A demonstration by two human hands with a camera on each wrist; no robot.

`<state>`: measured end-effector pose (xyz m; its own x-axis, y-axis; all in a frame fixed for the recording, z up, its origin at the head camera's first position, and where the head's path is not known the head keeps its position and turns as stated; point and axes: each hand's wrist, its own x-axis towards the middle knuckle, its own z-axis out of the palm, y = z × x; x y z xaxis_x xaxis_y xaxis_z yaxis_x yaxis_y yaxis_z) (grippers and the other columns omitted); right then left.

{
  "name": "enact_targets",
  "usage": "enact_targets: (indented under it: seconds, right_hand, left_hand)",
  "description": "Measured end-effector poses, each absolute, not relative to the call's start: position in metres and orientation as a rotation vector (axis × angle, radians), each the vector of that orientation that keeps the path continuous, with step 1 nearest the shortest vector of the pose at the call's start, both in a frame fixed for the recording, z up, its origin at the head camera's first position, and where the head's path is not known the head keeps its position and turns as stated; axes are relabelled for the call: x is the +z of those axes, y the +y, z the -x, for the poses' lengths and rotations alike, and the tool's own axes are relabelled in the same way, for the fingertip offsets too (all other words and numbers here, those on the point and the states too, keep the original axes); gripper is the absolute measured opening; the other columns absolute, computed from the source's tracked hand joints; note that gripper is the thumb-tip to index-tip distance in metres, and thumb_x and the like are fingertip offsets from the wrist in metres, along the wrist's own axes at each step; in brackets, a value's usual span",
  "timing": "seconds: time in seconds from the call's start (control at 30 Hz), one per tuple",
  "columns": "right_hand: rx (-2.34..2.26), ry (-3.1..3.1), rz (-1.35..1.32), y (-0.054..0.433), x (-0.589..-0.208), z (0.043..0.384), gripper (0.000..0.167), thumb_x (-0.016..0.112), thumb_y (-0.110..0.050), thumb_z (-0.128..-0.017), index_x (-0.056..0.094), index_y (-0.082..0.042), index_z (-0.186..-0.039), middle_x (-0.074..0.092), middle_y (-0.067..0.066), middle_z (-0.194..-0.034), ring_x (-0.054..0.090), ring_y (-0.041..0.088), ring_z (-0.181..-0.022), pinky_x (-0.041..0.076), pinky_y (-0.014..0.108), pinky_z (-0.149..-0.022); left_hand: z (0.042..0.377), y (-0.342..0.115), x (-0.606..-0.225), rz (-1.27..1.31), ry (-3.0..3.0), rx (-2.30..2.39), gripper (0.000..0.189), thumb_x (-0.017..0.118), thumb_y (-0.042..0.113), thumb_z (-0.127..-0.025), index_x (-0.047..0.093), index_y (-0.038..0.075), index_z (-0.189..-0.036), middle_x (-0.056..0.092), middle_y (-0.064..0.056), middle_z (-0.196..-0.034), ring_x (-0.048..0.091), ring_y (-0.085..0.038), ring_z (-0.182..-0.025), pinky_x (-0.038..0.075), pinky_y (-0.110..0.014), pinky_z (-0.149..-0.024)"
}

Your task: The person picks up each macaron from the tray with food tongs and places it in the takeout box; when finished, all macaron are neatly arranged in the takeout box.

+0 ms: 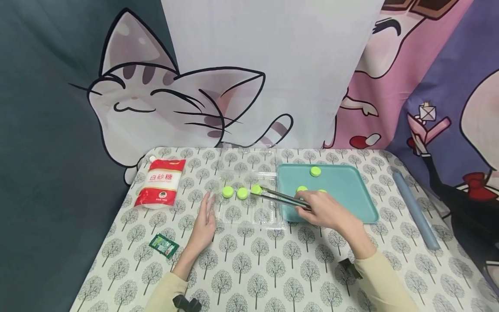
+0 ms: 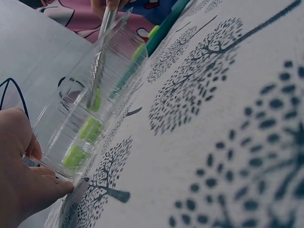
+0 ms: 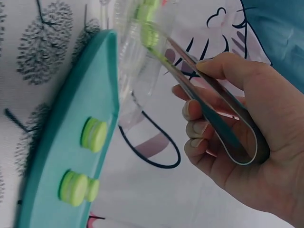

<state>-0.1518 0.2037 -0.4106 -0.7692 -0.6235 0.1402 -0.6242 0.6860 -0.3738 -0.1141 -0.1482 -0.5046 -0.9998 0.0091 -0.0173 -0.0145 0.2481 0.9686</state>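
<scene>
My right hand [image 1: 325, 209] grips metal tongs [image 1: 282, 199], with the closed end of the tongs in the palm. Their tips hold a green macaron [image 1: 256, 190] inside a clear plastic box [image 1: 249, 224] with its lid raised at the back. Left of it in the box sit two more macarons, one in the middle [image 1: 242, 193] and one at the left [image 1: 228, 191]. At the box's left side, my left hand [image 1: 203, 223] holds the wall. A teal tray [image 1: 351, 195] carries several green macarons [image 3: 94, 135], partly hidden by my right hand in the head view.
A red and white sugar bag [image 1: 160, 183] lies at the back left. Nearer the front is a small green packet [image 1: 163, 245]. Along the right table edge lies a blue-grey rod [image 1: 415, 210]. A printed curtain [image 1: 273, 65] hangs behind the tree-patterned tablecloth [image 1: 257, 268].
</scene>
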Motion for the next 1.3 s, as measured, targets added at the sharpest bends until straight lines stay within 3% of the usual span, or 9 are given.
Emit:
enact_targets:
  seconds: [0.63, 1.3]
  right_hand:
    - [0.574, -3.054, -0.982, 0.182, -0.404, 0.156, 0.015, 0.067, -0.019, -0.094, 0.067, -0.006, -0.100, 0.055, -0.005, -0.071, 0.042, 0.003, -0.052, 0.039, 0.014, -0.042]
    - [0.631, -2.970, -0.951, 0.205, -0.405, 0.147, 0.026, 0.070, -0.018, -0.091, 0.070, -0.001, -0.110, 0.065, -0.003, -0.079, 0.045, 0.003, -0.057, 0.043, 0.019, -0.049]
  left_hand:
    - [0.115, -0.147, -0.502, -0.009, 2.465, 1.928, 0.066, 0.033, 0.004, -0.107, 0.004, 0.018, -0.165, 0.019, -0.010, -0.170, 0.019, -0.029, -0.157, 0.010, -0.046, -0.130]
    - [0.114, -0.147, -0.505, 0.008, 2.492, 1.895, 0.066, 0.034, 0.004, -0.107, 0.005, 0.015, -0.164, 0.022, -0.010, -0.169, 0.020, -0.029, -0.156, 0.010, -0.047, -0.131]
